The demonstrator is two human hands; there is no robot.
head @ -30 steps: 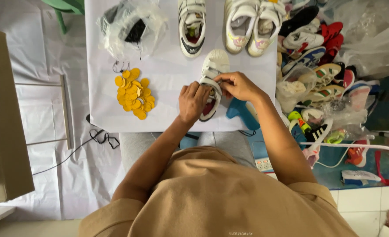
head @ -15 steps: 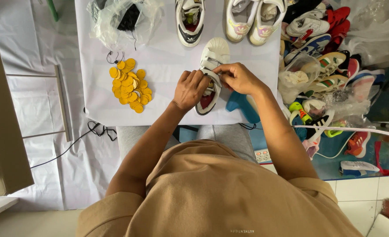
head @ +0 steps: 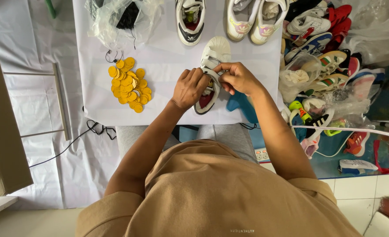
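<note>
Evidently unfinished: left hand (head: 191,87) and right hand (head: 237,77) pinched the shoe's (head: 212,61) straps, apparently mid-fastening, near the table's (head: 168,57) front edge.

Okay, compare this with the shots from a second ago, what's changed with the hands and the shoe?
Little has changed. Both hands stay on the white shoe on the table: the left hand at its middle, the right hand pinching the strap. The hands closed in slightly. The view shifted, so everything sits a bit differently in frame. The yellow discs, the plastic bag and the row of shoes stayed put.
</note>
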